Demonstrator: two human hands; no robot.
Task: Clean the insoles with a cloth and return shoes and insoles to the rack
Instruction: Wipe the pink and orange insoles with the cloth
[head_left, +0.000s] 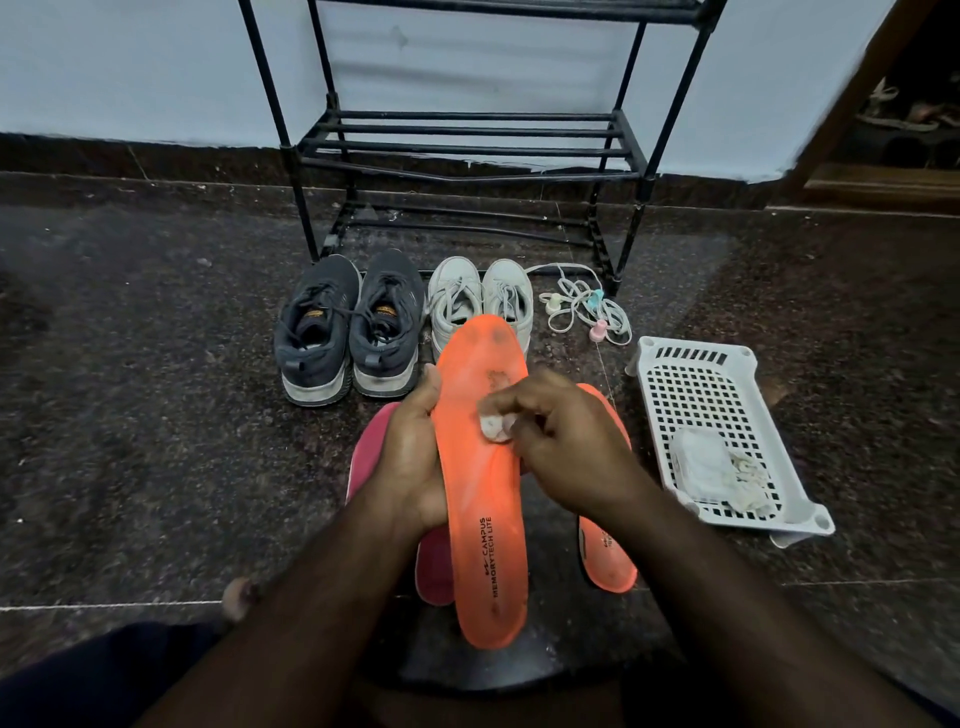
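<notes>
**Orange insole held up and rubbed with a small cloth**

The left hand (410, 457) grips an orange insole (480, 467) along its left edge, fingers curled behind it and thumb on the front, holding it lengthwise above the floor (130, 389) with the toe end pointing toward the rack. The right hand (561, 441) pinches a small white cloth (496, 425) between thumb and fingertips and presses it against the insole's upper middle, just below a dark smudge. Printed lettering shows near the heel.

On the floor beneath the hands lie a second orange insole (608, 561), partly hidden by the right forearm, and two pink insoles (434, 566), mostly covered by the left hand and the held insole.

Beyond them, in front of the black metal rack (467, 150), stand a pair of dark grey shoes (348, 327) and, touching them on the right, a pair of white shoes (467, 299), heels toward the person. Loose white laces (582, 306) lie just right of the white shoes. A white perforated basket (696, 384) rests on the floor to the right, holding more crumpled white cloths (717, 473) at its near end.
</notes>
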